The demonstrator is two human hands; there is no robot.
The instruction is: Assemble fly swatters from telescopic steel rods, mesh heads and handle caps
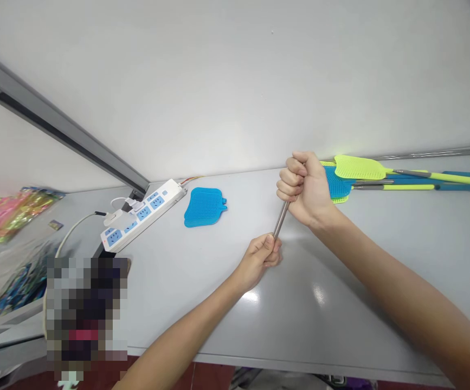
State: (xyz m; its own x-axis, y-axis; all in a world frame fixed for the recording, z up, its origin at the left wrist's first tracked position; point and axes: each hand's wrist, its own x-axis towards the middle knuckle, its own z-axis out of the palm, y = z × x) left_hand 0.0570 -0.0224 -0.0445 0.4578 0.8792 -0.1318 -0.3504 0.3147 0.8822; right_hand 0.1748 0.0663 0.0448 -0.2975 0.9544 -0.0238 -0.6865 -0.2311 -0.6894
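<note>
head view: left hand closed, fingers curled tightly around a thin metal rod; right hand in a fist, fingers wrapped around it farther along. rod slanted, above the middle of the grey table. blue swatter head lies left, between power strip and hands. yellow-green swatter rests on others, far right.

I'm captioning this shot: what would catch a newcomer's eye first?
Probably the right hand above the left hand near the centre, both gripping a slim metal rod. Next come two bright colours: a blue swatter head on the grey table left of the hands, and a yellow-green swatter to their right.
</note>
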